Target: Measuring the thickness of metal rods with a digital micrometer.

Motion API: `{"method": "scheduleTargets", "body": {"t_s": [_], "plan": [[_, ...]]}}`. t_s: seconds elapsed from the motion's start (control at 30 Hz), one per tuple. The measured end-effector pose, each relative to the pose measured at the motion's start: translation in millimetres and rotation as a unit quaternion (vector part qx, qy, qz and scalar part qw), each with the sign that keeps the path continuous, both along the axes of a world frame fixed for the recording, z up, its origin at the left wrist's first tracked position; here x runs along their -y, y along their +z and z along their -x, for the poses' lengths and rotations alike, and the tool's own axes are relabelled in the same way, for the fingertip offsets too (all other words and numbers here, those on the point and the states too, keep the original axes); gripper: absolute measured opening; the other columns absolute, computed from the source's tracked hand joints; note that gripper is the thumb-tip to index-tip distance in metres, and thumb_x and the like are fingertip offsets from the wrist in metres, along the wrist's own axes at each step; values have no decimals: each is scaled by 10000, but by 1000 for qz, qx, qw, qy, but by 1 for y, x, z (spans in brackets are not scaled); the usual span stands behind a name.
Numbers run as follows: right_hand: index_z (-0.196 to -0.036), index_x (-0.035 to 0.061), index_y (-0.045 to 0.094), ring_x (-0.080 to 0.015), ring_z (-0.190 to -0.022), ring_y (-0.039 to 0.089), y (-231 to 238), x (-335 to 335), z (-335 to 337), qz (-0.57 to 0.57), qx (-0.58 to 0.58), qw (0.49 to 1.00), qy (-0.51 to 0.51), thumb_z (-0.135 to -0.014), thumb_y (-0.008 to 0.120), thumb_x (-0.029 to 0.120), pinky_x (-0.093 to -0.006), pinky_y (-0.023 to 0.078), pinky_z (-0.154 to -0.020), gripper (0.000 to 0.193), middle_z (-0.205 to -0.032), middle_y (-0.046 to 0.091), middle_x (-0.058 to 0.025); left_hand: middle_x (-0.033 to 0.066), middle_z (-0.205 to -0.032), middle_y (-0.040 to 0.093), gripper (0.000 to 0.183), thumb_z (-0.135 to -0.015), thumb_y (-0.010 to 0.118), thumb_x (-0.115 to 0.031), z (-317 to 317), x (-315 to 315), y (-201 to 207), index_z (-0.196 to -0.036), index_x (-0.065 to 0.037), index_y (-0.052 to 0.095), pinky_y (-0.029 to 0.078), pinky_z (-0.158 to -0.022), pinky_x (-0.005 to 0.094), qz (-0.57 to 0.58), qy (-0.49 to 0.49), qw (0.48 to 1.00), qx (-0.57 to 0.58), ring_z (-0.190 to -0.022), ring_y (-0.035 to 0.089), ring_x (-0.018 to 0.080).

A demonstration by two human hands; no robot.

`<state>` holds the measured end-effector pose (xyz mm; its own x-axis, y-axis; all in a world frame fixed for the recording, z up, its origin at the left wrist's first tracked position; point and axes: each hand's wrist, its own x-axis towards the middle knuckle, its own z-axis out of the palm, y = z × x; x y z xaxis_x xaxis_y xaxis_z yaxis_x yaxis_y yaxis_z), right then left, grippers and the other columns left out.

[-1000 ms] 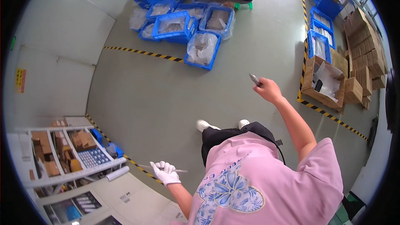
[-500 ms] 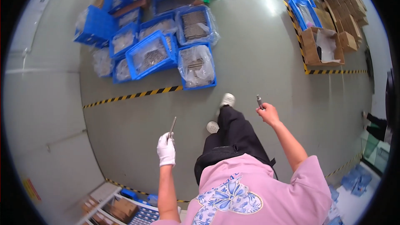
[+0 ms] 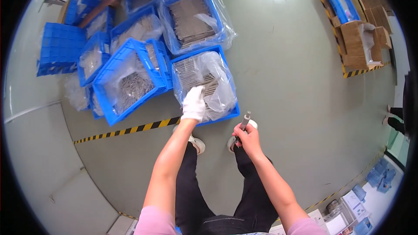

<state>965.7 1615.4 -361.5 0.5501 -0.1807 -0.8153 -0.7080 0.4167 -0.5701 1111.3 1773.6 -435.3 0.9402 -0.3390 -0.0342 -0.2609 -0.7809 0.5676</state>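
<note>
My left hand (image 3: 194,105), in a white glove, is over the near part of a blue crate (image 3: 235,112) lined with clear plastic. Its fingers are pressed together beside thin metal rods (image 3: 186,70) lying in rows; whether a rod is between them is hidden. A crumpled plastic liner (image 3: 220,89) covers part of the rods at the right. My bare right hand (image 3: 248,140), right of and nearer than the crate, is closed around a slim grey cylindrical tool (image 3: 246,120) with a narrow metal tip pointing up and away.
A tilted blue crate of small metal parts (image 3: 136,88) stands at left on other crates. Behind is a bagged crate of rods (image 3: 191,19). Yellow-black floor tape (image 3: 148,126) runs left from the crates. A cardboard box (image 3: 356,45) stands far right; another person's legs (image 3: 395,117) show at the right edge.
I have come up to the crates. My left hand, which held a thin metal rod upright, has reached down over the rods. My right hand has come inward, still holding the grey tool.
</note>
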Motion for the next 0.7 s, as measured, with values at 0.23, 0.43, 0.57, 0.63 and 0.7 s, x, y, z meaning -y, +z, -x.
{"method": "scheduleTargets", "body": {"t_s": [0.23,0.43,0.57,0.63,0.7], "plan": [[-789,52,539,-56,-569,463,-32,-27,-40,27,67,997,34,-783,580,157,-206,394,-472,114,-689,498,16,138,-821,558,204,-778,447,-87,-97,-13,-125,-939,-99,572,450,-684,400,-112,-50,987,103,-779,551,318],[-838,32,537,-57,-606,480,-16,-27,-94,119,299,947,17,-784,571,114,-199,399,-486,104,-709,523,0,147,-979,506,367,-775,448,-152,-119,-44,-183,-1137,-121,495,447,-744,409,-211,-60,973,66,-961,480,307],[-845,21,534,-83,-553,503,-10,-17,-119,13,290,953,-86,-779,558,139,-215,412,-474,138,-696,561,-52,145,-964,527,303,-751,453,-107,-117,-50,-185,-1040,-61,535,433,-786,389,-129,-10,966,222,-935,502,289],[-843,23,533,-94,-524,501,-22,3,-115,27,266,959,-96,-778,553,162,-220,411,-466,155,-689,566,-66,151,-900,559,218,-723,454,-80,-87,-36,-154,-900,-48,578,449,-764,394,-56,76,982,166,-870,547,293],[-833,27,522,-113,-464,483,-35,8,-117,54,254,959,-112,-780,539,207,-227,401,-452,189,-695,572,-92,144,-862,561,183,-720,468,-98,-56,-50,-159,-856,-61,585,451,-723,407,-118,-7,989,90,-809,552,304]]}}
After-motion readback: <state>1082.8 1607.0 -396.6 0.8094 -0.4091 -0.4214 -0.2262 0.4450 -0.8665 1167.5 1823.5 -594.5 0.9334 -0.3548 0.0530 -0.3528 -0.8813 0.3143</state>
